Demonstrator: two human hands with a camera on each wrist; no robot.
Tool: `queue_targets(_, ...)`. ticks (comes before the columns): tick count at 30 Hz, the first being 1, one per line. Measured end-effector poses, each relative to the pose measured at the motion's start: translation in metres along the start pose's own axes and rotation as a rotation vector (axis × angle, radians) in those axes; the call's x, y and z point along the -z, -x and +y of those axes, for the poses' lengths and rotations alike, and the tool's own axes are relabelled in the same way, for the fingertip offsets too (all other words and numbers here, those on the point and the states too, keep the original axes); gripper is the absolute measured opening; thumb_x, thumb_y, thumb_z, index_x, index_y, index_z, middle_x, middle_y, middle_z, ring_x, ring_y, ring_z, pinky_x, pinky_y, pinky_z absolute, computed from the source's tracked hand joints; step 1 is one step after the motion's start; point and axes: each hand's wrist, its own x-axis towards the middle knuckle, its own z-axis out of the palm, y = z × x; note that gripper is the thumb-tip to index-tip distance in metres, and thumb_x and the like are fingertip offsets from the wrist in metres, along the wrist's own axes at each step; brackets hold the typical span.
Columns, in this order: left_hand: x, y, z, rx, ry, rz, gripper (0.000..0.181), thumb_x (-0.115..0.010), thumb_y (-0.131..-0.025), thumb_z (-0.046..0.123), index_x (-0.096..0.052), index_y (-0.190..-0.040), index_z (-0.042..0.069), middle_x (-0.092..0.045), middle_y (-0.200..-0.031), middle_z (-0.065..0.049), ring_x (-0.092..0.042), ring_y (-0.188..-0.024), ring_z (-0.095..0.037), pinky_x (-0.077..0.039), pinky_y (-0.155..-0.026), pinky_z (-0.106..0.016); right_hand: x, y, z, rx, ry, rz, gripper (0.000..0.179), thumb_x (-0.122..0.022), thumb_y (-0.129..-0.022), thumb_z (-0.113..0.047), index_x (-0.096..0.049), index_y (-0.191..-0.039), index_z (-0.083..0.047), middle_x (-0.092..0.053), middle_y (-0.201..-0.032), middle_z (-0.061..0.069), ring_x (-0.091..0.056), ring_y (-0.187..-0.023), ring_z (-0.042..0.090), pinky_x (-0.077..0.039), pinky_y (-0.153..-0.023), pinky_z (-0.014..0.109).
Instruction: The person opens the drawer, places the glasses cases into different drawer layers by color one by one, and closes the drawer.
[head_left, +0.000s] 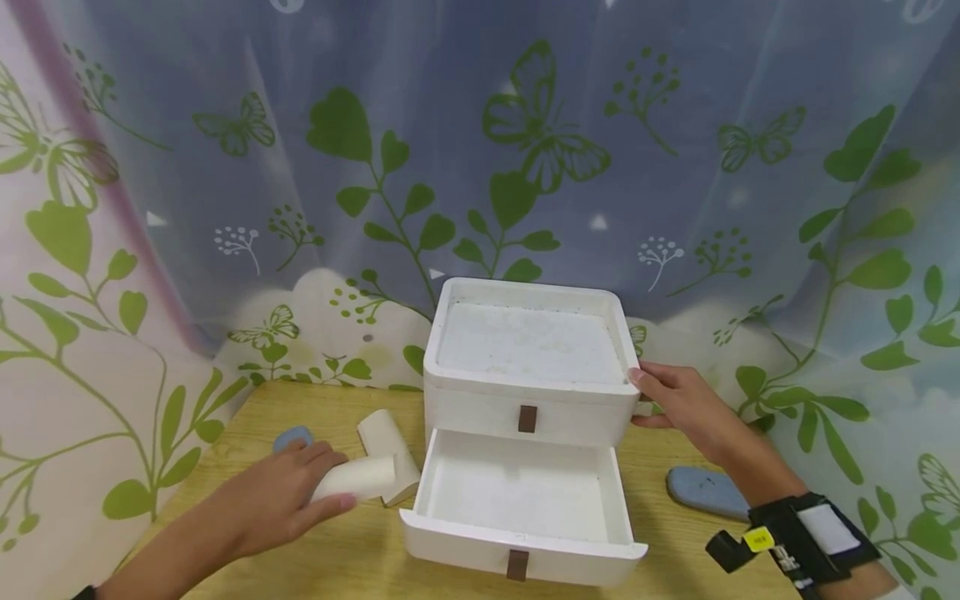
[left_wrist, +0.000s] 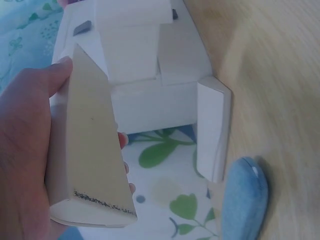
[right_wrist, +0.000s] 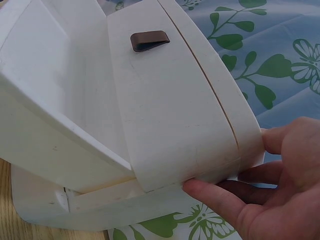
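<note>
Within the left hand (head_left: pixel 288 487): off-white block (head_left: pixel 360 477), gripped between thumb and fingers. Presumably light, stiff, slightly slippery; take hold along the long sides. Beside the right hand (head_left: pixel 684 407): white drawer unit (head_left: pixel 476 414), held at one upper corner, likely rigid.

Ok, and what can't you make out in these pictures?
Head view: inside the upper drawer, behind its shut front.
Head view: part of the left blue case, behind the left grip; the left wrist view's bottom edge cuts it.
Head view: right end of the right blue case, behind the right forearm.
Head view: writing on the yellow tag, too small.
Left wrist view: dark mark on the held white block, too blurred.
</note>
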Motion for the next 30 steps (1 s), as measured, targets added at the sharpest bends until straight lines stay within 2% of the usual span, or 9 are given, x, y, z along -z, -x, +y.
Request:
queue_targets(5, 0.005, -0.006, 0.008, -0.051, 0.001, 0.003, 0.05, -0.055, -0.103, 0.057, -0.069, -0.123, 0.013, -0.069, -0.112, 0.007, -0.061, -0.098, -0.01, -0.052, -0.079, -0.034, 0.0, 0.0, -0.001, 0.0, -0.003, -0.003, 0.067, -0.044, -0.112, -0.037, -0.026, -0.162, 0.004, -0.032, -0.163, 0.032, -0.044, -0.144, 0.051, -0.059, -0.098, 0.041)
queue_targets(12, 0.009, -0.016, 0.021, -0.065, 0.034, -0.045, 0.055, -0.05, -0.105, 0.058, -0.067, -0.13, 0.012, -0.069, -0.121, 0.004, -0.062, -0.106, -0.017, -0.053, -0.084, -0.039, 0.0, -0.002, 0.0, 0.003, -0.002, -0.002, 0.067, -0.045, -0.112, -0.037, -0.027, -0.161, 0.004, -0.033, -0.163, 0.032, -0.045, -0.144, 0.051, -0.06, -0.097, 0.041)
queue_targets(20, 0.009, -0.036, 0.043, -0.145, 0.067, -0.07, 0.055, -0.044, -0.106, 0.059, -0.063, -0.135, 0.017, -0.066, -0.122, 0.006, -0.056, -0.104, -0.013, -0.052, -0.083, -0.037, 0.002, -0.001, 0.002, -0.008, -0.011, 0.001, 0.069, -0.045, -0.112, -0.038, -0.024, -0.161, 0.005, -0.031, -0.164, 0.033, -0.043, -0.145, 0.052, -0.06, -0.097, 0.04)
queue_targets(23, 0.009, -0.043, 0.051, -0.162, 0.068, -0.099, 0.058, -0.042, -0.106, 0.061, -0.06, -0.139, 0.017, -0.064, -0.128, 0.006, -0.055, -0.106, -0.013, -0.051, -0.086, -0.039, 0.002, -0.001, 0.002, -0.009, -0.016, -0.002, 0.068, -0.045, -0.112, -0.037, -0.024, -0.162, 0.005, -0.031, -0.164, 0.033, -0.043, -0.145, 0.051, -0.06, -0.097, 0.041)
queue_targets(30, 0.006, -0.059, 0.068, -0.222, 0.04, -0.138, 0.065, -0.037, -0.106, 0.064, -0.057, -0.141, 0.013, -0.063, -0.133, 0.001, -0.057, -0.115, -0.019, -0.052, -0.091, -0.042, 0.001, -0.001, 0.001, -0.011, -0.017, -0.005, 0.069, -0.045, -0.112, -0.038, -0.024, -0.162, 0.005, -0.031, -0.164, 0.033, -0.043, -0.145, 0.051, -0.059, -0.098, 0.041)
